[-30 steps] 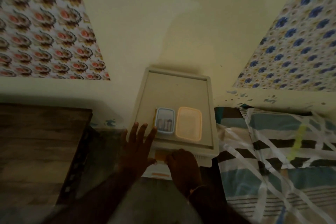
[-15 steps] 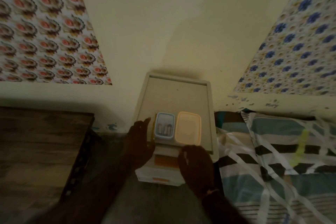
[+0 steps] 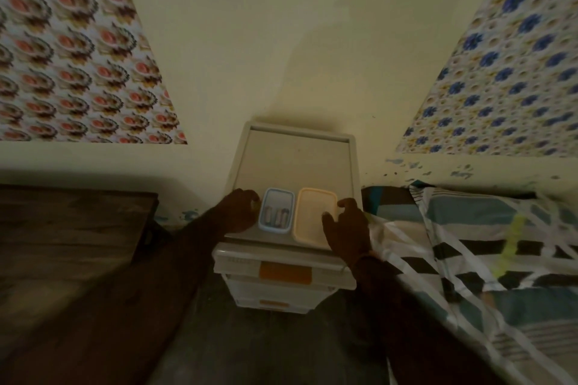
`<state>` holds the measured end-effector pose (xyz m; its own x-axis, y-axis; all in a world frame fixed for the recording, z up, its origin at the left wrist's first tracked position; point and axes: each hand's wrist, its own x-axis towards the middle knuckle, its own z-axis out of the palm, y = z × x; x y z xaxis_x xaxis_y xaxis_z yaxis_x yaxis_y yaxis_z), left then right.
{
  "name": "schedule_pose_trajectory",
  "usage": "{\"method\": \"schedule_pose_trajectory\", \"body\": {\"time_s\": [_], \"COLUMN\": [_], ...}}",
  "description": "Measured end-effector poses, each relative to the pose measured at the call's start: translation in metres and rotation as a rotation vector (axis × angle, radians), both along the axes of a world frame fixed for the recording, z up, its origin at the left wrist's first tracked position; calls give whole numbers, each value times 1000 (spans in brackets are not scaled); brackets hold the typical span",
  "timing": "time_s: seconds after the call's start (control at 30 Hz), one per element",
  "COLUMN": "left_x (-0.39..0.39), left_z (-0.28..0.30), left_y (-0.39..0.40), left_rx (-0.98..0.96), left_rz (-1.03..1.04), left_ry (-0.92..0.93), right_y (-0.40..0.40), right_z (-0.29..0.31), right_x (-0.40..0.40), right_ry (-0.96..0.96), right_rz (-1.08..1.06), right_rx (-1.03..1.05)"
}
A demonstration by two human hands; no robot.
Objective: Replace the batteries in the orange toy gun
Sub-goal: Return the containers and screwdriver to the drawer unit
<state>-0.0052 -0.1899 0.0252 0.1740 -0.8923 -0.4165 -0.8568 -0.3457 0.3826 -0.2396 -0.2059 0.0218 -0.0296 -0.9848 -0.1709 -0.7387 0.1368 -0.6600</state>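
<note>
A small clear box with a blue rim (image 3: 276, 210), holding a few batteries, stands on top of a white drawer unit (image 3: 291, 153). A larger orange lidded box (image 3: 312, 212) touches its right side. My left hand (image 3: 239, 211) has its fingers curled against the blue-rimmed box's left edge. My right hand (image 3: 348, 226) grips the orange box's right edge, with one finger on the lid. No orange toy gun is in view. The room is dim.
The drawer unit has drawers with orange handles (image 3: 285, 273) and stands against a cream wall. A dark wooden table (image 3: 68, 228) is to the left. To the right lies a bed with striped bedding (image 3: 488, 247). Patterned wall coverings hang on both sides.
Both hands rose from the drawer front to the top of the unit. The left hand curled beside the blue-rimmed box and the right hand reached the orange box.
</note>
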Motion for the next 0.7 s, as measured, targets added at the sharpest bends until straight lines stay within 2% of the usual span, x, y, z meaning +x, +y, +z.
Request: {"method": "schedule_pose_trajectory", "body": {"time_s": [0.13,0.23,0.37,0.47,0.57,0.7], "left_x": [0,1,-8,-26,-40,-45], "left_z": [5,11,12,7,-1,-6], "left_y": [-8,-12,-13,-8,-2,-3], "left_rx": [-26,-25,-124,-129,-73,-101], "left_rz": [29,142,381,595,665,695], "left_ry": [-47,-63,26,115,198,238], "right_y": [-5,-11,-23,-24,-20,-7], "right_z": [-3,-7,-10,-11,-8,-5], "right_x": [10,10,7,9,11,13], "right_ry": [-92,-97,-163,-218,-258,-353], "right_rz": [-85,-144,-186,-214,-236,-221], "right_rx": [80,87,101,125,111,102]}}
